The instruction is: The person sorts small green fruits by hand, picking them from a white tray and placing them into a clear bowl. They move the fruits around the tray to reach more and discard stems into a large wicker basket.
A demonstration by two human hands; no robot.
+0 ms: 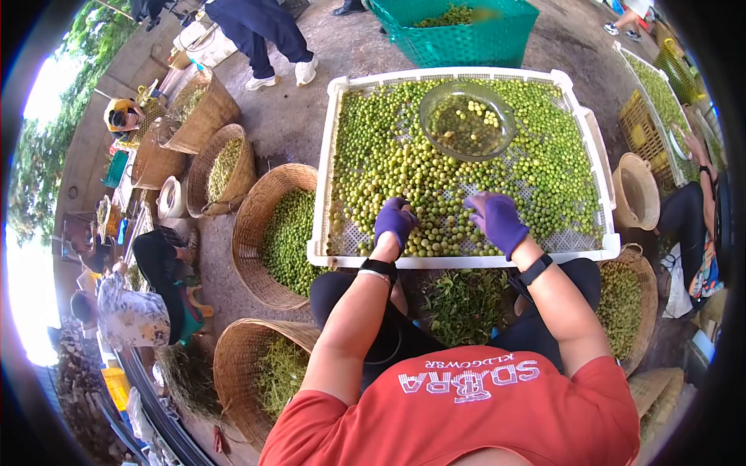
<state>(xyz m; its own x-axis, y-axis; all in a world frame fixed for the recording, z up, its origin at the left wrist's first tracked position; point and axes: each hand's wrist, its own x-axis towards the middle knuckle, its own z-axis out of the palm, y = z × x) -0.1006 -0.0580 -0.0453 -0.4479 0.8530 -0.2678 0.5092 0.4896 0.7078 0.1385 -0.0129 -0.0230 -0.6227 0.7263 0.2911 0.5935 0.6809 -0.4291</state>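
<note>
Green fruits (pixel 416 175) cover most of a white tray (pixel 435 262), yellower ones gathered in the middle and greener ones toward the far edge and right side. The raised rim encloses them on all sides. Bare mesh shows in patches: just beyond the right hand, in the near left corner and along parts of the right side. A clear bowl (pixel 432 124) stands among the fruits near the far rim, a few pale fruits inside.

Both hands wear purple gloves and reach in over the near rim. The left hand (pixel 396 219) has its fingers bent down into the fruits; whether they pinch one, I cannot tell. The right hand (pixel 496 222) is apart from it, thumb and fingers turned toward the left hand and low over the fruits; their grip cannot be told either. Fruits fill the space between the hands, and the bowl is well clear of both.

Outside the tray, a wicker basket (pixel 252 248) of green fruits crowds the near left corner, and a pale bucket (pixel 636 190) stands just beside the right edge. A teal basket (pixel 466 45) stands close behind the far rim. The widest open floor (pixel 291 116) lies beyond the far left corner, toward a standing person's legs (pixel 260 35).
</note>
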